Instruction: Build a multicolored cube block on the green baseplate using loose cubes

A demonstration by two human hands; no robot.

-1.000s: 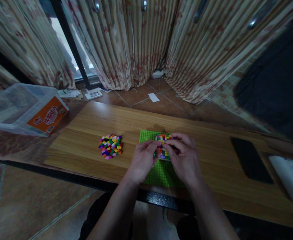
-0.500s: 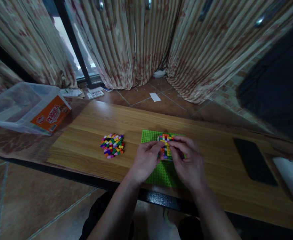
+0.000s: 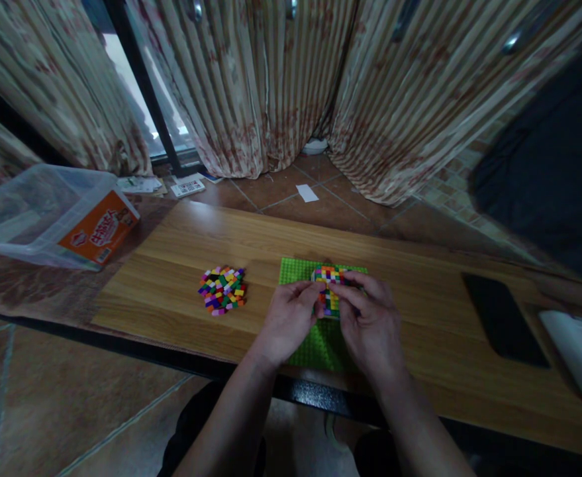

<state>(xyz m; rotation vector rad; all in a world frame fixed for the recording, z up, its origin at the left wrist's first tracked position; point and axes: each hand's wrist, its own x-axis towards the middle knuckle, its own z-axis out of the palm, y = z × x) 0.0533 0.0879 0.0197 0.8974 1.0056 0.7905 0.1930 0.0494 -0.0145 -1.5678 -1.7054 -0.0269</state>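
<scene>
The table (image 3: 166, 265) bears bricks (image 3: 222, 290) and a baseplate (image 3: 318, 346)

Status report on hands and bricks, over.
Left hand and right hand at multicolored brick block. Block over green studded baseplate. Loose brick pile left, clear of both hands.

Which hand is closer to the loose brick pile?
Left. The left hand is right of the loose brick pile; the right hand is farther right, beyond the left one.
</scene>
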